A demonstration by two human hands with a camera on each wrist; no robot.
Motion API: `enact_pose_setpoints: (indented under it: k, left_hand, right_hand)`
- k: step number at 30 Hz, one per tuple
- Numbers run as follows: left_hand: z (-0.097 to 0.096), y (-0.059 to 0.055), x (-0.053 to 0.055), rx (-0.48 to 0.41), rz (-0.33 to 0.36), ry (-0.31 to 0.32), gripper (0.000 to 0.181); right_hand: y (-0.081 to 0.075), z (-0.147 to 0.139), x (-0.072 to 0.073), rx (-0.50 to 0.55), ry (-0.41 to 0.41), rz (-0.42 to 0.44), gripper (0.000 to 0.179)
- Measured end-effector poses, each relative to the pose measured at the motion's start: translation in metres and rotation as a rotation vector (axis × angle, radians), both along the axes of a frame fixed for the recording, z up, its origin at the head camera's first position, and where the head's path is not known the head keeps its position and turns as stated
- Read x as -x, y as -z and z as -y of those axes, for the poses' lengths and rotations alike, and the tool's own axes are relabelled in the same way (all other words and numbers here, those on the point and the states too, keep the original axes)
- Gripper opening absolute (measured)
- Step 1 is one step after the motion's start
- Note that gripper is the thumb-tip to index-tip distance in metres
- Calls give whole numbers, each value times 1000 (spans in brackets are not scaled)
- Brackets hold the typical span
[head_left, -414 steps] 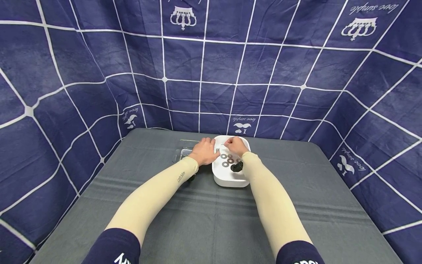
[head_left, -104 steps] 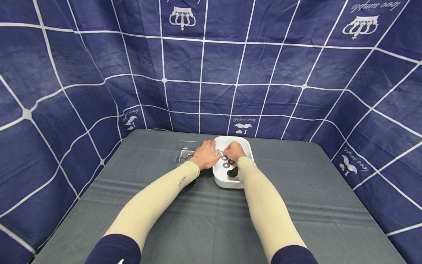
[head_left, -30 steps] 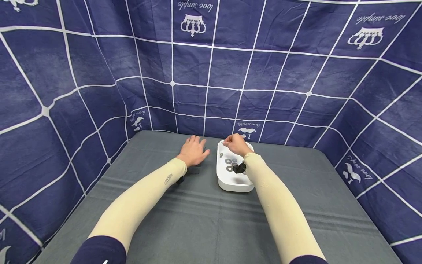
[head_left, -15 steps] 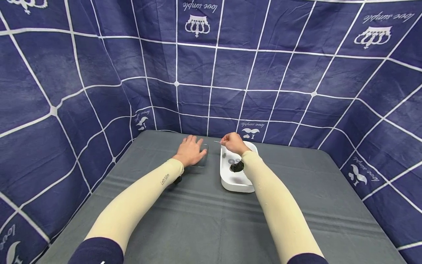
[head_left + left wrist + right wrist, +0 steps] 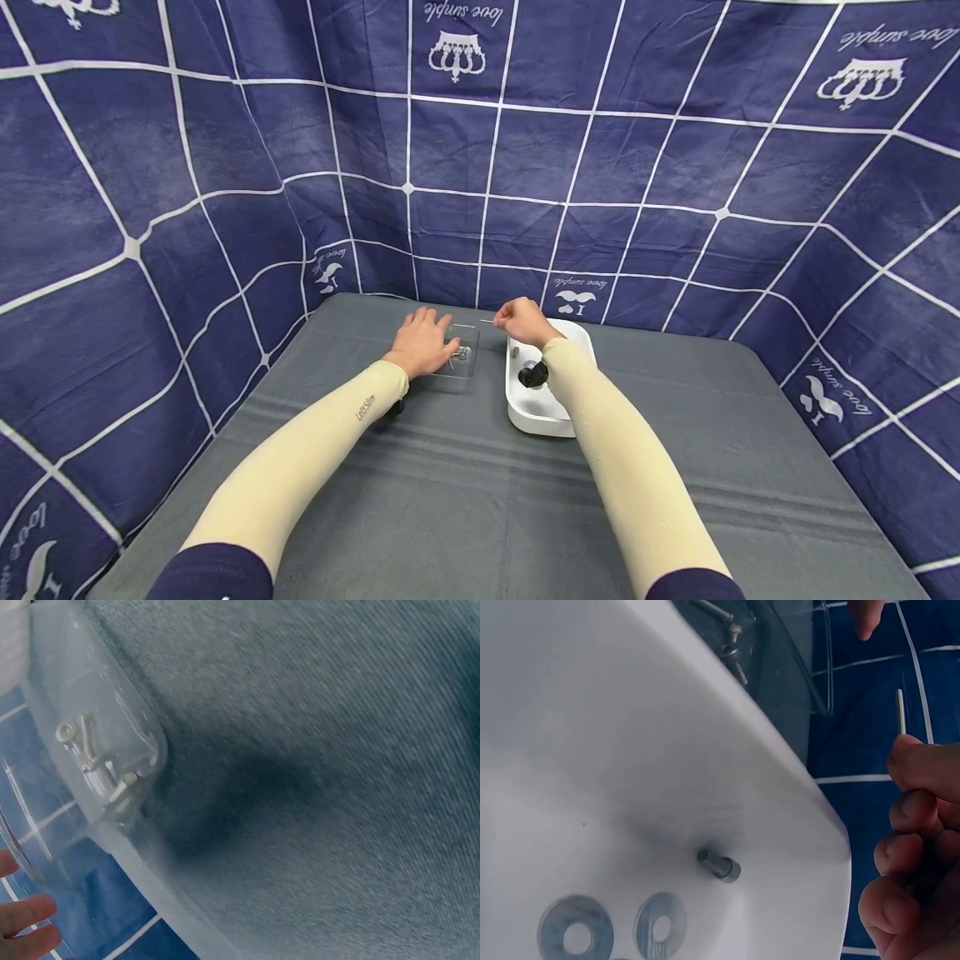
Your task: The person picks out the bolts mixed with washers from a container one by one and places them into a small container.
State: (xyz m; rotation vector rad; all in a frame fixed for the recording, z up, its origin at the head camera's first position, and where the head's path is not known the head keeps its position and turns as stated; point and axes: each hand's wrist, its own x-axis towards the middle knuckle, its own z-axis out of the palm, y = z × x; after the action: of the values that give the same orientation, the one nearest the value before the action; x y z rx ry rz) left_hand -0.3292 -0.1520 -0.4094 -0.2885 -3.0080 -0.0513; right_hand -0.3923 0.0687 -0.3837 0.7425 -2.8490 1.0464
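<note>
My right hand pinches a thin metal screw between thumb and forefinger; its shaft points left, past the tray's far left corner. Below that hand stands a white tray. Inside it lie a short socket-head bolt and flat grey washers. My left hand, fingers spread and holding nothing, is over the left side of a clear plastic box. Several metal screws lie in the box. The left hand hides part of the box in the head view.
The clear box's raised lid stands on its far side. A grey cloth covers the table. Blue curtains with white grid lines close off the back and both sides. A dark wrist camera hangs from the right wrist over the tray.
My left hand has left the tray's rim and moved left to the clear box. My right hand has lifted the screw out of the tray and carried it left past the rim.
</note>
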Motion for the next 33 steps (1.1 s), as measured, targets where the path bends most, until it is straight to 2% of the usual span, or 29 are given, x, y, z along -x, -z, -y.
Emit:
enact_pose_setpoints:
  k: [10, 16, 21, 33]
  left_hand:
    - [19, 2, -5, -42, 11, -11, 63]
    - [29, 5, -5, -31, 30, -8, 65]
    - [32, 7, -5, -37, 26, -7, 64]
    - [36, 7, -5, -39, 70, -9, 65]
  right_hand:
    - [-2, 16, 1, -29, -33, 3, 14]
    - [-2, 24, 1, -39, -34, 12, 15]
    - [-1, 30, -1, -27, -41, 7, 14]
    - [2, 44, 0, -44, -63, 22, 12]
